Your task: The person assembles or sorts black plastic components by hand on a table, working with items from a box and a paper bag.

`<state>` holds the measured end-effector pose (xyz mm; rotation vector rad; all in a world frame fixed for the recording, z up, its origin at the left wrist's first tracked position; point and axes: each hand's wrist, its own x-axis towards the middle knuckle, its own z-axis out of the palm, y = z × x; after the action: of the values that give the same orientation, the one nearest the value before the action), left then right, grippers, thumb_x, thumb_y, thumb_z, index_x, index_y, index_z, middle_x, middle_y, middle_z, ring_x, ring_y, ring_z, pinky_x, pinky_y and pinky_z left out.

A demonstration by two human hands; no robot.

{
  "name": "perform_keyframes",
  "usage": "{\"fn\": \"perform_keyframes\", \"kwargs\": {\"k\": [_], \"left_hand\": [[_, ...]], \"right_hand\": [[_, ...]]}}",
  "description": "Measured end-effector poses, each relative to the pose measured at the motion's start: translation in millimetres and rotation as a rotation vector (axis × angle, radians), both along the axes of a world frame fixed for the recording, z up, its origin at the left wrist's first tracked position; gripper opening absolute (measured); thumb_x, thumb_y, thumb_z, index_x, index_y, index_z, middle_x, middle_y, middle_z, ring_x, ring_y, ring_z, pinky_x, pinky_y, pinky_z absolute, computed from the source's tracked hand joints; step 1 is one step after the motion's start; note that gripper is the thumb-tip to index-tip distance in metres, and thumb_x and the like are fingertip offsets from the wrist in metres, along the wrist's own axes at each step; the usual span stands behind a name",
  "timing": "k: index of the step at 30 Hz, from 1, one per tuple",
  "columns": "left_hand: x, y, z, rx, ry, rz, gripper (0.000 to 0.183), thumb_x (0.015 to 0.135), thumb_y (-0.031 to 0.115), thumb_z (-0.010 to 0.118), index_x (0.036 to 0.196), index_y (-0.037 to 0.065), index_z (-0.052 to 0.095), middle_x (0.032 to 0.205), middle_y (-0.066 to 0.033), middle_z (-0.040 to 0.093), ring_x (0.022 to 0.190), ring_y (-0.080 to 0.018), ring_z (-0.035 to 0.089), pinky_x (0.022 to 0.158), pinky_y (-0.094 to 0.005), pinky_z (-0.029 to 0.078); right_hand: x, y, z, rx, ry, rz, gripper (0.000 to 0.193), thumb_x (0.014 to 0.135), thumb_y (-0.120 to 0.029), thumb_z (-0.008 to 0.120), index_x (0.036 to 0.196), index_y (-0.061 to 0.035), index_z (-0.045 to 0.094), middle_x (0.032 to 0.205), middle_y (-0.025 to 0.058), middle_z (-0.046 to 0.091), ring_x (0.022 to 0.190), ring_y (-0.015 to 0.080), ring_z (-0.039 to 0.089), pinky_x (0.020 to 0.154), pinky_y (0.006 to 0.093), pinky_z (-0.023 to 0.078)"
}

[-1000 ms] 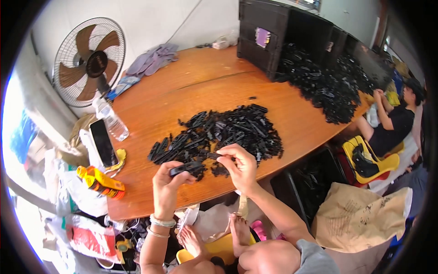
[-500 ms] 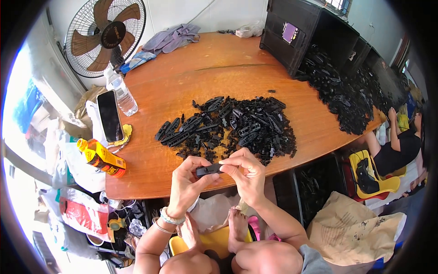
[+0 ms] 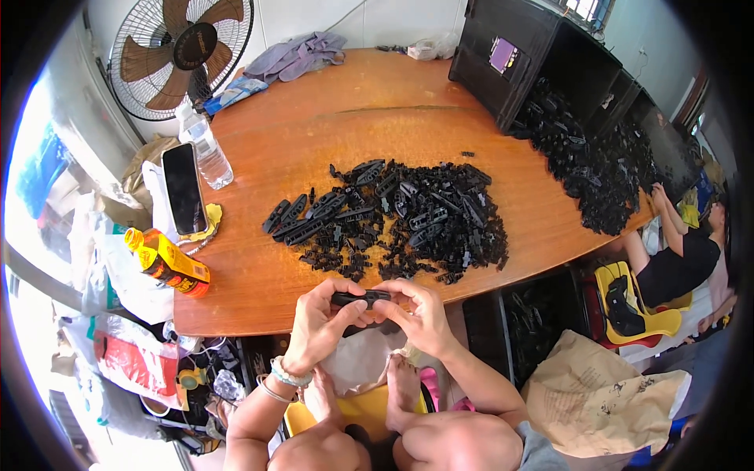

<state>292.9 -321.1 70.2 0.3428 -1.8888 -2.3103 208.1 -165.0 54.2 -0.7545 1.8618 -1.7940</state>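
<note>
Between both hands, at the table's near edge, is a small elongated black plastic part [image 3: 360,298]. My left hand [image 3: 323,318] pinches its left end with thumb and fingers, and a beaded bracelet circles that wrist. On the other end, the thumb and fingers of my right hand [image 3: 416,314] are closed. Just beyond the hands lies a heap of black plastic parts [image 3: 428,212], long oval pieces mixed with many tiny ones. Several long oval pieces [image 3: 314,216] lie together at the heap's left side.
On the left of the wooden table [image 3: 259,165] are a phone [image 3: 184,188], a water bottle [image 3: 206,149] and a yellow-labelled bottle [image 3: 169,263]. A fan [image 3: 192,47] stands behind. Black crates [image 3: 491,74] spill parts at right, where another person [image 3: 683,251] sits. A brown sack [image 3: 601,396] lies below.
My right hand has moved left and slightly down, closing in on the part, and its fingers now meet the part's right end. The part sits more level. The whole view has shifted slightly.
</note>
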Motion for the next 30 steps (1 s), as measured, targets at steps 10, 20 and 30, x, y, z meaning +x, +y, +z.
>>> {"fn": "perform_keyframes", "kwargs": {"k": [10, 20, 30], "left_hand": [[-45.9, -79.1, -23.0, -1.116, 0.205, 0.317, 0.011, 0.078, 0.002, 0.063, 0.089, 0.002, 0.063, 0.080, -0.0111, 0.059, 0.069, -0.0271, 0.060, 0.060, -0.0327, 0.049], [-71.1, -88.4, -48.7, -1.577, 0.127, 0.358, 0.004, 0.075, 0.004, 0.061, 0.077, 0.001, 0.058, 0.086, -0.0096, 0.050, 0.085, -0.0276, 0.055, 0.065, -0.0378, 0.048], [-26.8, -59.3, -29.2, 0.229, 0.001, 0.014, 0.019, 0.095, 0.013, 0.044, 0.103, -0.002, 0.052, 0.094, -0.0157, 0.064, 0.077, -0.0222, 0.065, 0.063, -0.0283, 0.052]], "right_hand": [[-16.7, 14.3, -23.9, 0.201, -0.098, 0.264, 0.020, 0.086, -0.008, 0.062, 0.102, 0.0039, 0.062, 0.080, 0.0083, 0.065, 0.061, 0.0096, 0.060, 0.055, 0.0239, 0.046], [-92.2, -59.9, -38.0, 0.584, 0.982, -0.254, 0.014, 0.073, -0.011, 0.070, 0.082, -0.0028, 0.064, 0.090, 0.0062, 0.056, 0.091, 0.0245, 0.048, 0.080, 0.0382, 0.036], [-50.3, -37.6, -9.6, 0.005, 0.671, -0.285, 0.016, 0.078, 0.002, 0.064, 0.093, -0.0021, 0.067, 0.083, 0.0071, 0.062, 0.070, 0.0193, 0.053, 0.062, 0.0281, 0.043]]}}
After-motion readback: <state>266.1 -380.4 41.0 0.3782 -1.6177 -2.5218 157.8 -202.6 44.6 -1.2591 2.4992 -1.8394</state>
